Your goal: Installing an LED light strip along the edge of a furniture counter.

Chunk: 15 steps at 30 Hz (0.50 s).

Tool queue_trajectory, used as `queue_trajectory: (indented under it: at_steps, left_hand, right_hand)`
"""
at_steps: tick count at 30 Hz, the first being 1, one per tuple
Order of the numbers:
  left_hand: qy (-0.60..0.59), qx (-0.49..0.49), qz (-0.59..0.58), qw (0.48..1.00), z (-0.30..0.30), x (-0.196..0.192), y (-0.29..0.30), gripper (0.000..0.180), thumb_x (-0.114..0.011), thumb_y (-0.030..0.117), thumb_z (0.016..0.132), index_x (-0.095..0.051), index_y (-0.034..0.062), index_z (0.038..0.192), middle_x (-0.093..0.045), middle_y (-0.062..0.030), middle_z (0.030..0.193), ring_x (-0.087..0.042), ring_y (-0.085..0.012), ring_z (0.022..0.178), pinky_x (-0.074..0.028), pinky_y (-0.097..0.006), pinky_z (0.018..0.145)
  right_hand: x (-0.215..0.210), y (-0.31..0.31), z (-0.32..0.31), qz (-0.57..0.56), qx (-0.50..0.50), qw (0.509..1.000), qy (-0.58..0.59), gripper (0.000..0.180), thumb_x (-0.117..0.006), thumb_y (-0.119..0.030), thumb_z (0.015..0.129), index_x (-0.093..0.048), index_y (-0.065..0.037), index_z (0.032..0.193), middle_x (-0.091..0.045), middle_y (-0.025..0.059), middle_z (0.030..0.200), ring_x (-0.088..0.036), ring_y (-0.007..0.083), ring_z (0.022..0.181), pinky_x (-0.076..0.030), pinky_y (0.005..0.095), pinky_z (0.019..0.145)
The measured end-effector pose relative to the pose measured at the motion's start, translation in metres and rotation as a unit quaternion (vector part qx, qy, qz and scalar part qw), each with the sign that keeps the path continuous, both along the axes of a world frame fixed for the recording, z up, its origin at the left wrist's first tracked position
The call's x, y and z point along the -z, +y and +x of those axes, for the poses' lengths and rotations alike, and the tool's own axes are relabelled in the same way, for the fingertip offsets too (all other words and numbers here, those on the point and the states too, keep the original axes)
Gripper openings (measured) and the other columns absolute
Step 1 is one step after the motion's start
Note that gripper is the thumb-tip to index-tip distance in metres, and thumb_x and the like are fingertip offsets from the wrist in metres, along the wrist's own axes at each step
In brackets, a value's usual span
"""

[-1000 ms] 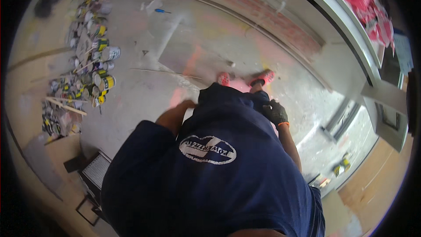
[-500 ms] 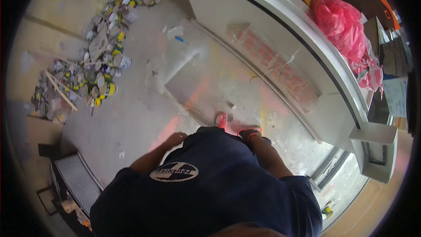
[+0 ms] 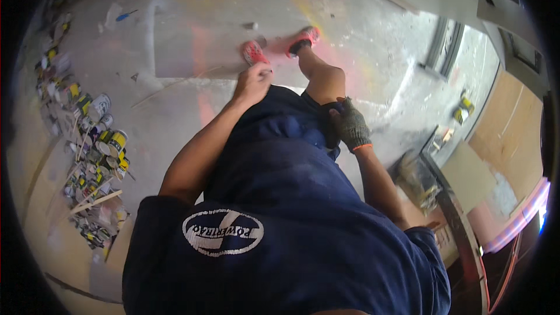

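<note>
My bare left hand (image 3: 254,84) is in front of my left thigh, its fingers curled in. Whatever they may hold is hidden. A dark knit work glove (image 3: 356,131) with an orange cuff covers my right hand (image 3: 350,122). That hand is at my right thigh, fingers bent against the hem of my dark shorts (image 3: 248,118). My right knee is bent and bare below the cloth. Beyond the hands are my pink clogs, the left one (image 3: 254,52) and the right one (image 3: 312,35), on the grey floor (image 3: 175,102).
Several paint cans (image 3: 111,143) and wooden sticks (image 3: 96,202) lie heaped along the left wall. A blue-handled tool (image 3: 125,16) is on the floor farther off. At right are a metal frame (image 3: 444,46), a plastic-wrapped bundle (image 3: 419,182) and a wooden panel (image 3: 504,114).
My view has swung right and downward, and the white counter has mostly left the picture. My right leg has stepped out to the right. Both hands now show farther up in the picture.
</note>
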<state>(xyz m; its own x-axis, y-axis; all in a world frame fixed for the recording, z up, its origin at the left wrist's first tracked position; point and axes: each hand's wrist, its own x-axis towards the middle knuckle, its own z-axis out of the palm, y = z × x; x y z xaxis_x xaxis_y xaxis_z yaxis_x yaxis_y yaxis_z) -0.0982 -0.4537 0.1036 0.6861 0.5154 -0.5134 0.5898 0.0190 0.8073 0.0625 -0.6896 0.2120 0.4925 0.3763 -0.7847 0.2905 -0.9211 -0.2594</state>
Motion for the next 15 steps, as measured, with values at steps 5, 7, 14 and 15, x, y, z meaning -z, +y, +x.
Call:
queue_trajectory:
  at_steps: [5, 7, 14, 15]
  left_hand:
    - [0.042, 0.16, -0.103, 0.981, 0.062, 0.065, -0.075, 0.021, -0.057, 0.011, 0.086, -0.067, 0.005, 0.104, -0.07, -0.015, 0.101, -0.068, -0.0275, 0.093, -0.053, -0.037, 0.084]
    - [0.058, 0.178, -0.128, 0.974, 0.066, 0.076, -0.092, 0.021, -0.056, 0.009, 0.086, -0.066, 0.0053, 0.104, -0.07, -0.0145, 0.102, -0.068, -0.0273, 0.094, -0.053, -0.037, 0.085]
    - [0.079, 0.209, -0.187, 0.957, 0.061, 0.091, -0.112, 0.027, -0.054, 0.006, 0.085, -0.062, 0.0061, 0.111, -0.069, -0.0112, 0.106, -0.066, -0.0274, 0.1, -0.051, -0.038, 0.089]
    - [0.081, 0.211, -0.182, 0.957, 0.064, 0.089, -0.113, 0.027, -0.056, 0.007, 0.085, -0.062, 0.0061, 0.111, -0.07, -0.0112, 0.104, -0.066, -0.0277, 0.099, -0.051, -0.038, 0.088]
  right_hand:
    - [0.022, -0.042, -0.026, 0.068, 0.11, 0.991, 0.024, 0.037, -0.06, -0.028, 0.09, -0.06, -0.002, 0.115, -0.064, 0.0223, 0.107, -0.062, 0.0407, 0.098, -0.048, 0.0454, 0.084]
    - [0.019, -0.045, -0.035, 0.034, 0.12, 0.992, 0.01, 0.035, -0.06, -0.028, 0.09, -0.062, -0.002, 0.113, -0.065, 0.0225, 0.102, -0.063, 0.0388, 0.096, -0.049, 0.0431, 0.082]
    - [0.018, -0.047, -0.043, 0.036, 0.208, 0.977, 0.006, 0.034, -0.063, -0.026, 0.088, -0.065, -0.003, 0.113, -0.065, 0.0229, 0.095, -0.063, 0.0384, 0.09, -0.049, 0.043, 0.08]
    - [0.016, -0.044, -0.041, 0.02, 0.22, 0.975, 0.022, 0.033, -0.063, -0.026, 0.088, -0.065, -0.003, 0.112, -0.065, 0.0224, 0.095, -0.063, 0.0383, 0.09, -0.049, 0.0429, 0.079]
